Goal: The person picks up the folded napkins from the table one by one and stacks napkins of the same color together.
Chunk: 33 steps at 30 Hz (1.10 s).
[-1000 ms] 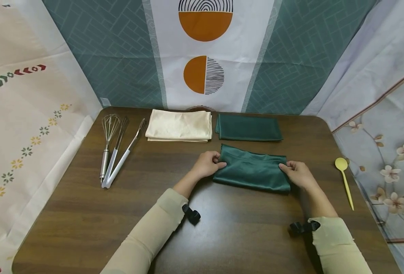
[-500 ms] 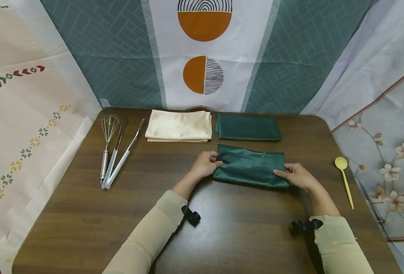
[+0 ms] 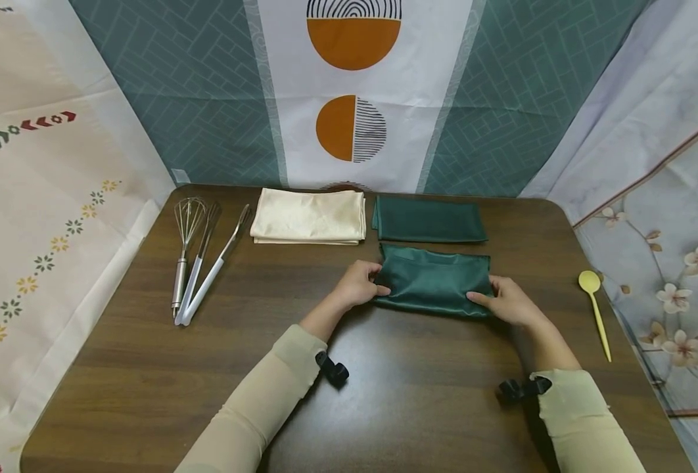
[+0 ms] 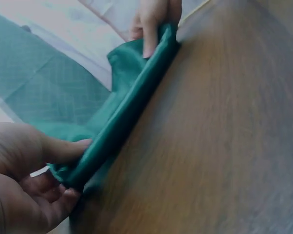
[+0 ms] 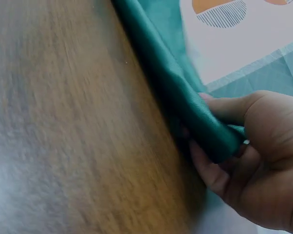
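Observation:
A folded dark green satin cloth [image 3: 432, 279] is held between both hands, just in front of a second folded green cloth [image 3: 432, 220]. My left hand [image 3: 357, 284] pinches its left end, thumb on top and fingers beneath, as the left wrist view shows on the cloth's rounded fold [image 4: 122, 114]. At the right end my right hand [image 3: 509, 301] grips it the same way; in the right wrist view the thumb lies over the fold [image 5: 185, 92] and the fingers curl underneath. Fingertips under the cloth are partly hidden.
A folded cream cloth [image 3: 309, 217] lies at the back of the wooden table [image 3: 408, 394]. To the left are a whisk [image 3: 182, 263] and two light-handled utensils, one a slim tool [image 3: 213, 279]. A yellow spoon [image 3: 594, 309] lies near the right edge.
Over the last second the held cloth has shifted slightly away from me, closer to the back green cloth. My right hand has moved a little inward along its end.

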Available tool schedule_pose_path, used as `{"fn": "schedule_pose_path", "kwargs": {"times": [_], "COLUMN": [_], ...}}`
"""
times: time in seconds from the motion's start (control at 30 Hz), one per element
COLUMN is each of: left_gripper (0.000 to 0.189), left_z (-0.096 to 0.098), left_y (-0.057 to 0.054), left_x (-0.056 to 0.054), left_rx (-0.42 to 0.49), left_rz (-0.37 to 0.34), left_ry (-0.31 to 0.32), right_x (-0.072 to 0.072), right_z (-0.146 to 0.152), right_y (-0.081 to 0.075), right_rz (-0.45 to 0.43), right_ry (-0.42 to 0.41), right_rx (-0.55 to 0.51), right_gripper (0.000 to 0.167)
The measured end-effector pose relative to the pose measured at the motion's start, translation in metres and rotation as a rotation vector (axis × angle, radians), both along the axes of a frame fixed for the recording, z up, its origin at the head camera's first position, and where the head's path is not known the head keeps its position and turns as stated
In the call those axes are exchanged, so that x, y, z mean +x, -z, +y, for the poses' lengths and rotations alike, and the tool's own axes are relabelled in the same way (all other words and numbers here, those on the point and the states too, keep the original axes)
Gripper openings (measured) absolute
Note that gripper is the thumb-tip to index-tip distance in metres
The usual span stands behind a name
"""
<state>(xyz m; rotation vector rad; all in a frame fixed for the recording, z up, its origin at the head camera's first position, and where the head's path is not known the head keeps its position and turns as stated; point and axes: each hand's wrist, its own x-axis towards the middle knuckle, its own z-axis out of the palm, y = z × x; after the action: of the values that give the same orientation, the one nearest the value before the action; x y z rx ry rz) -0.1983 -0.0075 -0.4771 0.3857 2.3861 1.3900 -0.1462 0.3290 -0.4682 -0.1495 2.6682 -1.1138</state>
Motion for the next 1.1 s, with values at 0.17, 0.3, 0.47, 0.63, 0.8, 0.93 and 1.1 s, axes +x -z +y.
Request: {"fn": "schedule_pose_path", "kwargs": {"times": [0.17, 0.3, 0.47, 0.63, 0.8, 0.93, 1.1], "left_gripper": [0.058, 0.057, 0.04, 0.027, 0.032, 0.037, 0.036], "left_z": [0.003, 0.004, 0.005, 0.007, 0.008, 0.008, 0.004], "left_y": [0.0, 0.003, 0.004, 0.003, 0.0, -0.003, -0.006], "left_x": [0.0, 0.001, 0.004, 0.001, -0.011, -0.022, -0.034], "left_rx": [0.038, 0.055, 0.068, 0.116, 0.152, 0.155, 0.175], "left_rz": [-0.061, -0.072, 0.005, 0.082, 0.09, 0.085, 0.057], "left_ry": [-0.058, -0.097, -0.144, -0.177, -0.219, -0.236, -0.224], "right_x": [0.0, 0.0, 0.002, 0.002, -0.009, -0.021, -0.035], "right_z": [-0.002, -0.005, -0.006, -0.004, -0.004, -0.005, -0.008], "right_y": [0.002, 0.005, 0.007, 0.005, -0.001, -0.005, -0.01], "right_rz": [0.033, 0.042, 0.101, 0.179, 0.242, 0.263, 0.21], "right_ry": [0.046, 0.065, 0.092, 0.13, 0.158, 0.182, 0.219], "right_rx": [0.0, 0.004, -0.01, -0.036, -0.086, -0.122, -0.152], "right_gripper": [0.038, 0.032, 0.025, 0.026, 0.024, 0.026, 0.034]}}
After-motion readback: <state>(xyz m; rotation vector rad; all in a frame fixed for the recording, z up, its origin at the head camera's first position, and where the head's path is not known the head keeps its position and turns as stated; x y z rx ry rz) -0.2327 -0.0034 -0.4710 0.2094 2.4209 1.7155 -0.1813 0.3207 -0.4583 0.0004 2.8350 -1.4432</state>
